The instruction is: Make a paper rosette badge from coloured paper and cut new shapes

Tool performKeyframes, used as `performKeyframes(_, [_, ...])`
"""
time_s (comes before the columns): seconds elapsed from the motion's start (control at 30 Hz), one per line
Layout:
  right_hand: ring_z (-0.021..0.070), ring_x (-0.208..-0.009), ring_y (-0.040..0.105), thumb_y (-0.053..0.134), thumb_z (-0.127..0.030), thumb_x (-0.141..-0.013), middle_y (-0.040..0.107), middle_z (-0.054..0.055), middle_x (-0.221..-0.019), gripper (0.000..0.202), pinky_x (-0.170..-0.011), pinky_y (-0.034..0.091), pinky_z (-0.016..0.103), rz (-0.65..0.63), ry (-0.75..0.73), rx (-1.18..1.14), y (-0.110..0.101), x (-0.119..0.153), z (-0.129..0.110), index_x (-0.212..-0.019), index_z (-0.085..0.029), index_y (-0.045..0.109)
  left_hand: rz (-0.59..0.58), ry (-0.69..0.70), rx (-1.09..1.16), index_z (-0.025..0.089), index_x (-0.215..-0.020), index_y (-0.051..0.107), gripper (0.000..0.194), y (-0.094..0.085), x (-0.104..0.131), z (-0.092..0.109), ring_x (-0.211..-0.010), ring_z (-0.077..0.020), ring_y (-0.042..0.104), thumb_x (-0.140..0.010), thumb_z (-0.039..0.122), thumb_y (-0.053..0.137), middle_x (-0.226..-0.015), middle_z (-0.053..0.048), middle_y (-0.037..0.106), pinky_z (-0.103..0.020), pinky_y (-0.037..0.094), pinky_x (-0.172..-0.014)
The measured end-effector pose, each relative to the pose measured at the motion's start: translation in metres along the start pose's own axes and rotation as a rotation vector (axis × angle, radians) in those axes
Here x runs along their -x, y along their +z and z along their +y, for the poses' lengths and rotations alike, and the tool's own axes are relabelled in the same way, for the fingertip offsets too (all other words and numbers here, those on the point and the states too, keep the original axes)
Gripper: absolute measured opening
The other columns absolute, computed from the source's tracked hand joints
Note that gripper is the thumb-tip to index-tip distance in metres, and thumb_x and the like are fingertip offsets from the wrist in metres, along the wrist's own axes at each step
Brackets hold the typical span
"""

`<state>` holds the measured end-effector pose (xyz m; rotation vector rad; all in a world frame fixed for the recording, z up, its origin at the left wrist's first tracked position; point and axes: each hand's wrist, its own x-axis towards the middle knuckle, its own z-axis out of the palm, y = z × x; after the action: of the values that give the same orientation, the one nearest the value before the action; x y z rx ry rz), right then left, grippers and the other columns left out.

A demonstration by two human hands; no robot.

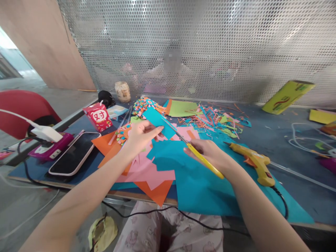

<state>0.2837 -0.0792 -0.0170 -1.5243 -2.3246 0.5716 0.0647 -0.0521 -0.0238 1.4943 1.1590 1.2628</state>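
Left hand (pixel 145 131) has a short blue paper strip (pixel 154 116) pinched between thumb and fingers, held up over the paper pile in mid-table; right hand (pixel 203 151) is closed round the yellow-handled scissors (pixel 206 161), blades lying across the strip's right part. Can't tell how far the blades are open. Main risk: left thumb sits near the blade line, so a slip or a deep stroke could nick it. Strip is only backed by the pinch, so a loose grip or dull blades would let it fold or twist and the cut run crooked. Big blue sheet (pixel 207 194) is right under the right hand; drop the wrist and the tips could snag it or the pink paper (pixel 151 173). Glue gun (pixel 253 161) lies along the sheet's right edge, near the right forearm. Can't tell if it's hot; if so, an elbow swing means a burn or glue on paper. Its cord (pixel 282 201) crosses the sheet, so a tug could drag both. Shreds pile (pixel 210 120) sits behind; offcuts could get lost in it.
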Motion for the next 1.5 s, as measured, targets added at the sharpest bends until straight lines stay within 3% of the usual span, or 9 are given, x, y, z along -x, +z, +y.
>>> performKeyframes(0.4, [0.0102, -0.053, 0.035, 0.040, -0.057, -0.084, 0.038, -0.004, -0.058, 0.043, -0.049, 0.023, 0.025, 0.012, -0.043, -0.007, 0.008, -0.001, 0.008, -0.064, -0.020, 0.039, -0.043, -0.050, 0.065, 0.014, -0.057, 0.053, 0.029, 0.004, 0.001, 0.004, -0.044, -0.0091, 0.056, -0.063, 0.032, 0.074, -0.060, -0.006, 0.068, -0.020, 0.042, -0.041])
performKeyframes(0.73, [0.0095, -0.051, 0.031, 0.042, -0.059, -0.082, 0.034, -0.005, -0.054, 0.045, -0.048, 0.021, 0.025, 0.032, -0.019, -0.035, 0.009, -0.002, 0.010, -0.060, -0.020, 0.036, -0.061, -0.051, 0.097, 0.014, -0.058, 0.053, 0.027, 0.003, 0.000, 0.002, -0.043, -0.0094, 0.056, -0.065, 0.032, 0.073, -0.058, -0.004, 0.067, -0.021, 0.044, -0.042])
performKeyframes(0.97, [0.0099, -0.052, 0.034, 0.040, -0.063, -0.082, 0.038, -0.004, -0.058, 0.047, -0.049, 0.024, 0.025, 0.017, -0.041, -0.045, 0.008, -0.001, 0.006, -0.063, -0.020, 0.038, -0.153, -0.087, 0.140, 0.014, -0.057, 0.055, 0.027, 0.004, -0.001, 0.001, -0.044, -0.0095, 0.057, -0.063, 0.032, 0.075, -0.055, -0.002, 0.065, -0.021, 0.046, -0.044])
performKeyframes(1.2, [0.0093, -0.051, 0.030, 0.041, -0.061, -0.081, 0.034, -0.005, -0.054, 0.046, -0.047, 0.022, 0.024, 0.026, -0.032, -0.061, 0.008, -0.001, 0.007, -0.059, -0.020, 0.036, -0.145, -0.098, 0.125, 0.015, -0.058, 0.054, 0.030, 0.003, -0.002, -0.002, -0.045, -0.0101, 0.058, -0.063, 0.036, 0.074, -0.057, -0.003, 0.066, -0.021, 0.047, -0.044])
performKeyframes(1.5, [0.0102, -0.050, 0.037, 0.043, -0.055, -0.082, 0.040, -0.004, -0.055, 0.039, -0.047, 0.024, 0.024, 0.021, -0.025, -0.037, 0.011, -0.001, 0.007, -0.065, -0.020, 0.040, -0.181, -0.140, 0.090, 0.015, -0.058, 0.055, 0.029, 0.007, 0.000, -0.002, -0.044, -0.0095, 0.057, -0.061, 0.035, 0.077, -0.056, -0.002, 0.066, -0.021, 0.048, -0.045])
